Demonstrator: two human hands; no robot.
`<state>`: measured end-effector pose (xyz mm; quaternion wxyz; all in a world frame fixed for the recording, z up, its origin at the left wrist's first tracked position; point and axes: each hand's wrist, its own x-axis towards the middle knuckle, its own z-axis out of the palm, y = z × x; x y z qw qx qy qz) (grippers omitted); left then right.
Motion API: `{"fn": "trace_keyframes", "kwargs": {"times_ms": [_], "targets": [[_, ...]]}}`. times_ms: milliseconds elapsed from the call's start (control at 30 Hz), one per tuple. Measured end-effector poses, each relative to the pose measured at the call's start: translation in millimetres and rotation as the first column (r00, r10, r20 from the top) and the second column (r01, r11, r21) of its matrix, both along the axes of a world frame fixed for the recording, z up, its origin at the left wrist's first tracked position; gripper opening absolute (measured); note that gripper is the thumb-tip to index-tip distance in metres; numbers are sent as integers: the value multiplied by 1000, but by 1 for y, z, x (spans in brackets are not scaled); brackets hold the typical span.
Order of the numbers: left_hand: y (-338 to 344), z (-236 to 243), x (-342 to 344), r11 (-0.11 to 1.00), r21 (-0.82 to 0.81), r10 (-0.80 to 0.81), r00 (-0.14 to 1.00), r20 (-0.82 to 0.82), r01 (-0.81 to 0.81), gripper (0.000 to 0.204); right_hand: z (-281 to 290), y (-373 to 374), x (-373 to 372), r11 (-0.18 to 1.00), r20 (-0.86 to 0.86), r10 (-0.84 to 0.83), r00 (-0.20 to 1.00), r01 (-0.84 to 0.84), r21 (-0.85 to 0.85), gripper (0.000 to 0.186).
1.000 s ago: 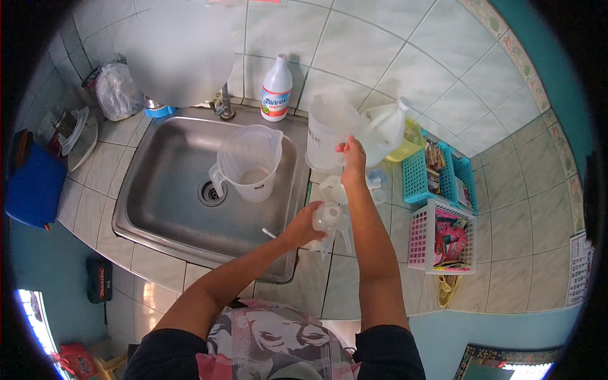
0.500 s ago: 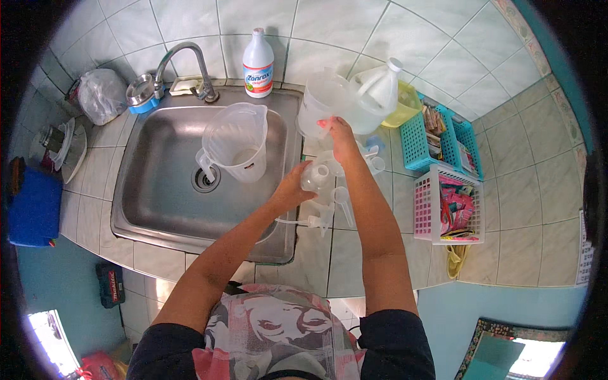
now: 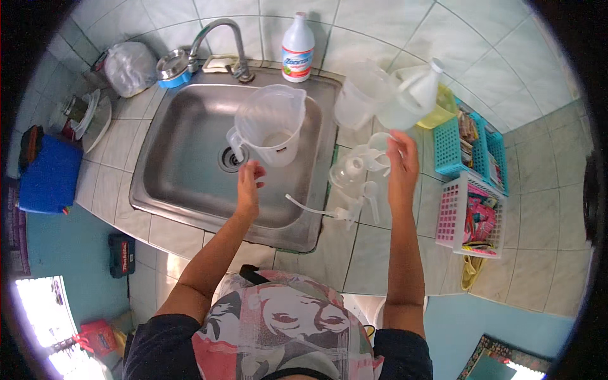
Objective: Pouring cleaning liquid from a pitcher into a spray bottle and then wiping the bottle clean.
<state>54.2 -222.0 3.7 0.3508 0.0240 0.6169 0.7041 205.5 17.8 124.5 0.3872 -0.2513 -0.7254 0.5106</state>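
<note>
The left fingers (image 3: pixel 253 169) are hanging loose, empty, a clear jug (image 3: pixel 271 123) sitting just beyond; a clear cup (image 3: pixel 379 141) is lying beside the right fingers (image 3: pixel 401 145), grip unclear.

One bare left hand (image 3: pixel 251 187) and one bare right hand (image 3: pixel 403 166) were counted, two in all. Translucent plastic pitchers (image 3: pixel 269 123) numbered two. There was one rounded-corner steel sink (image 3: pixel 183 161), and one curved chrome faucet (image 3: pixel 242 67). One white plastic bottle with a red-and-blue label (image 3: pixel 297 54), one large translucent plastic jug (image 3: pixel 413 96), one yellow plastic tub (image 3: pixel 445 109), one white perforated plastic basket (image 3: pixel 449 212) and one clear plastic bag (image 3: pixel 130 69) were counted. Small clear plastic pieces (image 3: pixel 352 171) overlapped too much to number, beyond one long-handled scoop (image 3: pixel 371 193) and one thin white tube (image 3: pixel 308 208).
</note>
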Motion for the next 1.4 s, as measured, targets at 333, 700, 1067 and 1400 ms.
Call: {"fn": "trace_keyframes", "kwargs": {"times_ms": [333, 700, 1067, 1400], "targets": [[44, -7, -66, 929, 236, 276, 959, 69, -285, 85, -39, -45, 76, 961, 64, -193, 979, 202, -191, 16], [38, -7, -127, 845, 485, 167, 973, 162, -226, 65, -57, -54, 106, 896, 135, -227, 965, 261, -360, 13], [66, 54, -99, 910, 386, 168, 986, -8, -152, 46, -72, -64, 94, 944, 60, -113, 992, 126, -306, 14], [77, 129, -56, 963, 209, 225, 932, -283, -169, 47, -89, -69, 106, 956, 56, -77, 995, 90, -279, 15]]}}
